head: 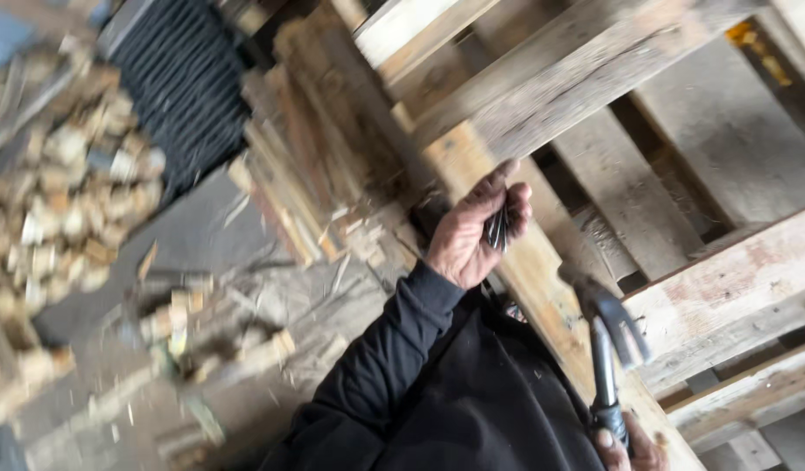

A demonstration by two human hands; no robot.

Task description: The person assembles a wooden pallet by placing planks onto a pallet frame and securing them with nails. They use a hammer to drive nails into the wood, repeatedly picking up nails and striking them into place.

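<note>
My left hand [474, 228] is closed around a small bunch of dark nails [498, 228] and rests against a plank of the wooden pallet [542, 78] in front of me. My right hand [631, 447] shows only partly at the bottom edge; it grips the handle of a claw hammer [608, 336], whose dark metal head points up beside a pale pallet board [734, 288]. A black sleeve covers my left arm.
A stack of cut wooden slats [306, 166] stands left of the pallet. Piled wood blocks [66, 183] lie at far left, with offcuts and splinters [202, 331] scattered on the grey floor. A dark ribbed mat [184, 78] lies at the upper left.
</note>
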